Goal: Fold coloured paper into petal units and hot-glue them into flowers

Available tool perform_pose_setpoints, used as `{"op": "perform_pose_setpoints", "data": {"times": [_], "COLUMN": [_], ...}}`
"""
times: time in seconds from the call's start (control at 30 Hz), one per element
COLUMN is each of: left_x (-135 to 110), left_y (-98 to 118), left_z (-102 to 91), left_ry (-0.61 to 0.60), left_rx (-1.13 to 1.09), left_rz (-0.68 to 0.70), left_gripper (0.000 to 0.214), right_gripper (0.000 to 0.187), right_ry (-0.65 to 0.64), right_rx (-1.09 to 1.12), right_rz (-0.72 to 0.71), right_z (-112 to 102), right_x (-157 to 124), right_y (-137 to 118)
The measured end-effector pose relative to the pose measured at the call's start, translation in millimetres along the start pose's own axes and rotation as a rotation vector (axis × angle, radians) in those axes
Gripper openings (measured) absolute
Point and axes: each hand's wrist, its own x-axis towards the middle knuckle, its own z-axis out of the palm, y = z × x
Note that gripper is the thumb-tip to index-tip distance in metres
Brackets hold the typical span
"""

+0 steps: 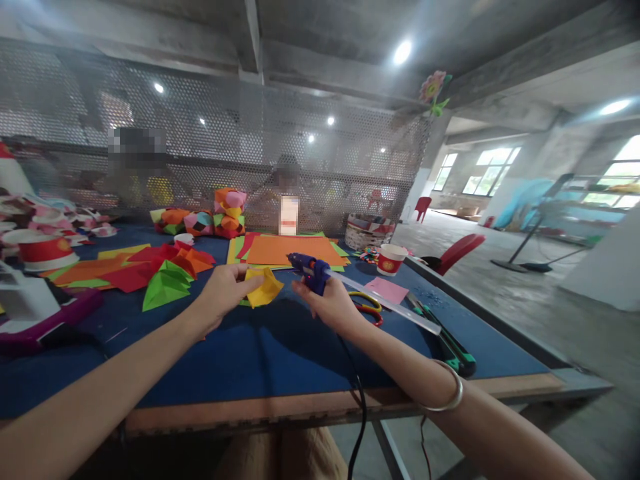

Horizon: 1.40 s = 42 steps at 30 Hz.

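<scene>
My left hand pinches a folded yellow paper piece above the blue table. My right hand grips a blue hot glue gun with its nozzle pointing left toward the yellow paper; a clear glue stick juts out behind it to the right. The gun's black cord hangs over the table's front edge. A silver bangle sits on my right wrist.
Coloured paper sheets and folded paper shapes lie across the table. A red paper cup, a basket, a pink note, scissors and a green utility knife sit right. A mesh screen stands behind; people sit beyond it.
</scene>
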Motion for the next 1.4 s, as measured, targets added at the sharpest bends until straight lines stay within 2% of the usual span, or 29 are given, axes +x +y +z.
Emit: {"op": "perform_pose_setpoints", "data": {"times": [0.1, 0.27, 0.37, 0.7, 0.93, 1.4], "left_x": [-3.1, -5.2, -5.2, -3.9, -4.3, -7.3], "left_y": [1.4, -2.0, -4.5, -8.2, -5.5, -3.5], "left_z": [5.6, 10.0, 10.5, 10.1, 9.1, 8.8], "left_ry": [-0.122, -0.293, -0.337, -0.391, -0.363, -0.389], "left_rx": [0.028, 0.11, 0.142, 0.167, 0.299, 0.334], "left_rz": [0.016, 0.081, 0.114, 0.096, 0.186, 0.185], "left_gripper": [0.036, 0.031, 0.029, 0.028, 0.021, 0.018], "right_gripper": [0.027, 0.037, 0.044, 0.047, 0.043, 0.033], "right_ry": [0.003, -0.039, -0.074, -0.173, -0.185, -0.197], "right_rx": [0.196, 0.363, 0.404, 0.369, 0.339, 0.218], "right_rz": [0.13, 0.184, 0.201, 0.195, 0.14, 0.032], "right_z": [-0.3, -1.3, -0.5, 0.7, 3.2, 5.0], "right_x": [1.6, -1.2, -3.4, -2.8, -0.4, 0.1], "right_y": [-3.2, -12.9, -15.4, -16.9, -7.6, -2.6]}}
